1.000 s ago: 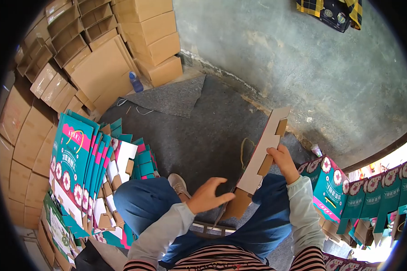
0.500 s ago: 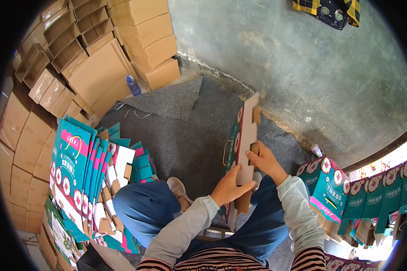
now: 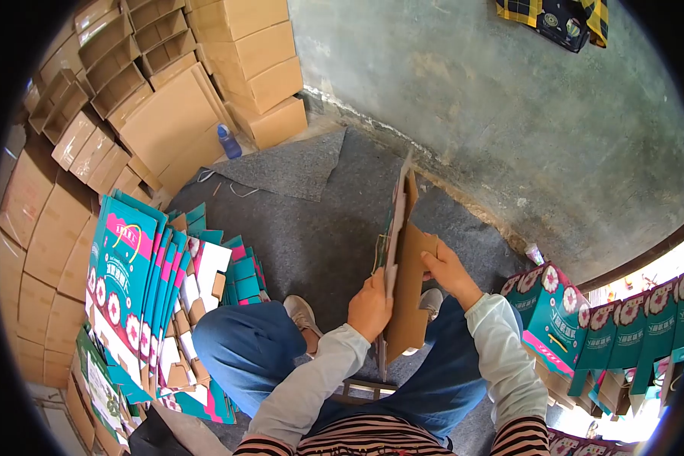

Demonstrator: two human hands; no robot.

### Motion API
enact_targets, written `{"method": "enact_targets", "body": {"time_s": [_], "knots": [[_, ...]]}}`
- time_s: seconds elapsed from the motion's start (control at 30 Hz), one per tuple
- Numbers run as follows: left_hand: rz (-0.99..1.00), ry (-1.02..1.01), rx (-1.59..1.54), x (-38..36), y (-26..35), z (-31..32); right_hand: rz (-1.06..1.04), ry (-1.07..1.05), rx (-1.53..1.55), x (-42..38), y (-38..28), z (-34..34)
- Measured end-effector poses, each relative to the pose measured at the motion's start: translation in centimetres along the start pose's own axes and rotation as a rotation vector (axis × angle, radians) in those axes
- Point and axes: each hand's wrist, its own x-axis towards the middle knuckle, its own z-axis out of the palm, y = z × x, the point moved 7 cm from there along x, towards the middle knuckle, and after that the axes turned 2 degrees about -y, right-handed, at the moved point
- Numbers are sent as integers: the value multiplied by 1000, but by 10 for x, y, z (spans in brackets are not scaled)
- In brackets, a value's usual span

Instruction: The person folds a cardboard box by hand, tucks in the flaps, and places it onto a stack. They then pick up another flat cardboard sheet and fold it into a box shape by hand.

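While both hands grip it, the carton blank [image 3: 404,292], flat a second ago, now spreads open: left hand [image 3: 370,306] and right hand [image 3: 448,271] fingers clasp opposite panels.

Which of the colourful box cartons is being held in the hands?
The flat carton held upright between the left hand and right hand. The stack of flat cartons and the folded boxes sit untouched.

I count one flattened carton [image 3: 404,292] in my two hands, one blue bottle [image 3: 228,141], one shoe [image 3: 302,311].
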Motion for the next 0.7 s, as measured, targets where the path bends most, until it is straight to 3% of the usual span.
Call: {"method": "enact_targets", "body": {"time_s": [0.2, 0.23, 0.37, 0.47, 0.57, 0.7], "knots": [[-195, 88, -336, -4, -73, -6, -3, 17, -22, 3, 2, -10], [-216, 16, -350, -6, -82, -11, -10, 30, -17, 3, 0, -14], [-63, 23, -452, -29, -94, -40, -20, 160, -41, 3, -9, -37], [35, 41, -212, -56, -90, -57, -32, 202, -70, 5, -10, -44], [74, 9, -59, -75, -39, -77, -55, 196, -69, 11, -15, -44], [283, 5, 180, -91, -13, -75, -105, 198, -64, 27, -32, -42]]}}
